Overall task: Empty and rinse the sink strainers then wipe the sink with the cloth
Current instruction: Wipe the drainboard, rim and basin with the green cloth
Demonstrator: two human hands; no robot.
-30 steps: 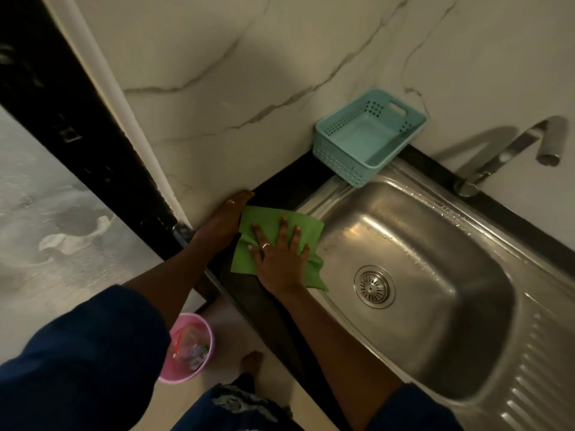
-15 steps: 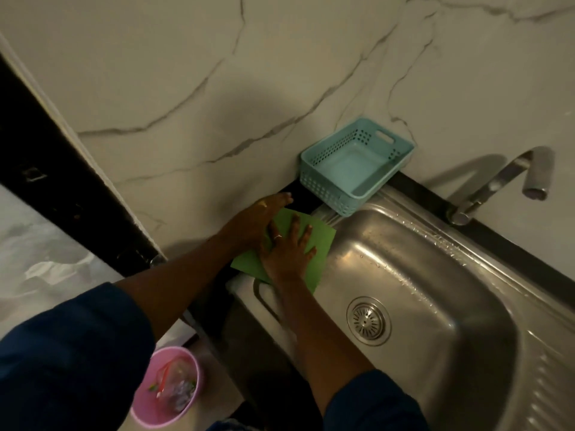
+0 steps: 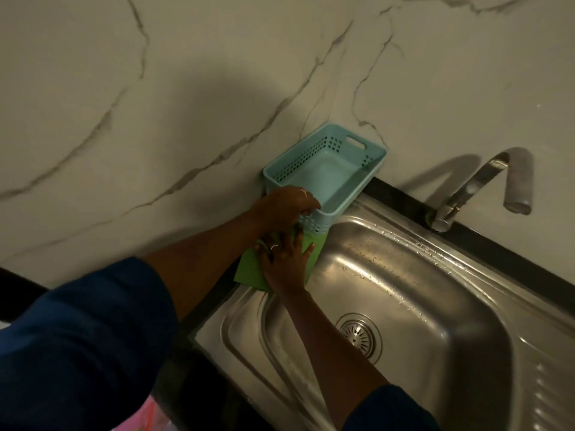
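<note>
Your right grip lies flat, fingers spread, pressing the cloth at mid-frame. The cloth sits under the palm on the sink rim, touching the basket. Your left grip curls over the basket's near rim. The strainer sits in the bowl, lower right of centre.

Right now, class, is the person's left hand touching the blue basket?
Touching. The head view shows the left hand curled over the near rim of the basket, with no gap between them.
</note>
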